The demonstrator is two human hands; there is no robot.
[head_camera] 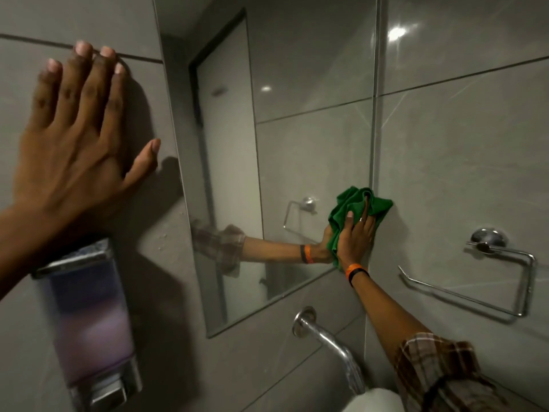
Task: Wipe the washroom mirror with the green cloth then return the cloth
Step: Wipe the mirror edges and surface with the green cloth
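A tall frameless mirror (282, 129) hangs on the grey tiled wall. My right hand (355, 236) presses a crumpled green cloth (356, 208) flat against the mirror's lower right edge, where glass meets tile. The fingers lie straight over the cloth. An orange and a black band sit on that wrist. My left hand (74, 138) rests flat on the wall tile left of the mirror, fingers spread, holding nothing. The mirror reflects my right forearm and the cloth.
A soap dispenser (89, 322) with purple liquid is fixed to the wall under my left hand. A chrome tap (326, 337) juts out below the mirror over a white basin (374, 401). A chrome towel ring (490, 269) hangs on the right wall.
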